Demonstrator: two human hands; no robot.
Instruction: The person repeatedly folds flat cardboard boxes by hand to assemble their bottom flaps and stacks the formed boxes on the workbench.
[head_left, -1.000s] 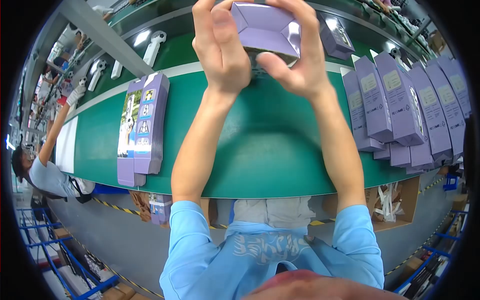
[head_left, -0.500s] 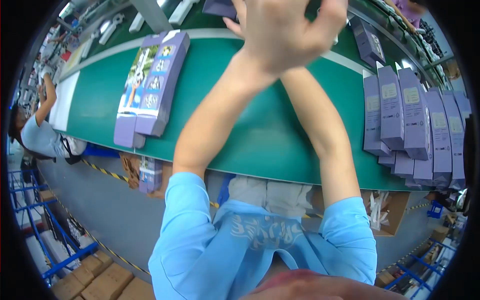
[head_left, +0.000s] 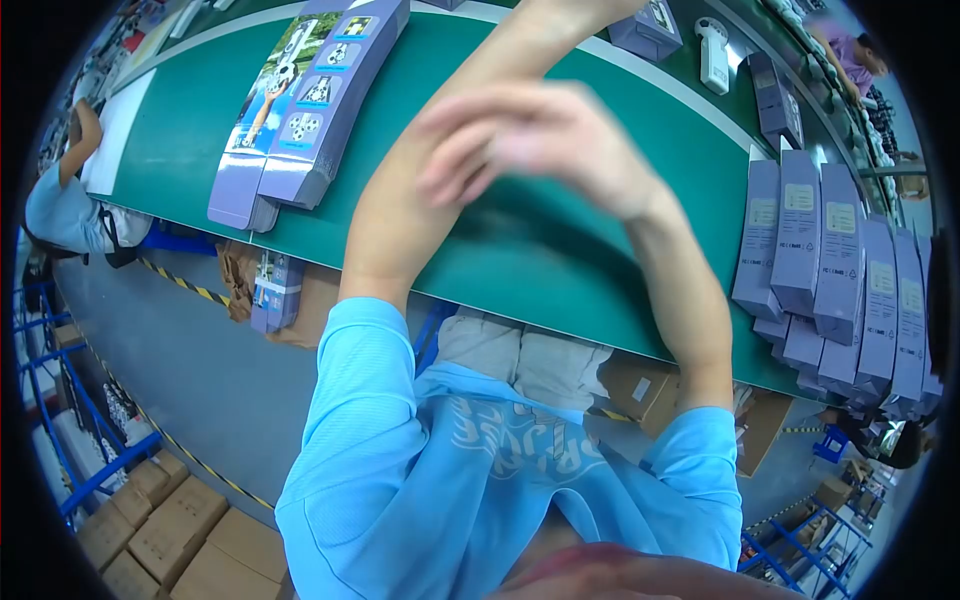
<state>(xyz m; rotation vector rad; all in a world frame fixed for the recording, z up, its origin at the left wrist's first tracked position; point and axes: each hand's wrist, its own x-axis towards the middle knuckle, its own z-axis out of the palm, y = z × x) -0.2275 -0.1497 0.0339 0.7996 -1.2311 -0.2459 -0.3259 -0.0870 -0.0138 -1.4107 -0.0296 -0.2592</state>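
My left hand (head_left: pixel 605 7) reaches across to the far side of the bench and is mostly cut off by the top edge, its fingers out of sight. It is nearest to a purple box (head_left: pixel 650 38) at the bench's far edge. My right hand (head_left: pixel 545 135), somewhat blurred, is over the green bench, in front of my left forearm in the picture. Its fingers are loosely bent and nothing shows in them. To the left, flattish purple printed cartons (head_left: pixel 310 110) with ball pictures lie side by side on the bench.
Several purple boxes (head_left: pixel 838 240) stand stacked at the right end of the green bench (head_left: pixel 560 290). Beyond the far rail are a white device (head_left: pixel 713 55) and another purple box (head_left: pixel 775 100). A co-worker (head_left: pixel 75 205) sits at left. Cardboard boxes (head_left: pixel 178 530) lie at lower left.
My right hand has come back from the top toward me, leaving the crossed position near the left hand. My left hand has gone farther up and right. The view has shifted slightly.
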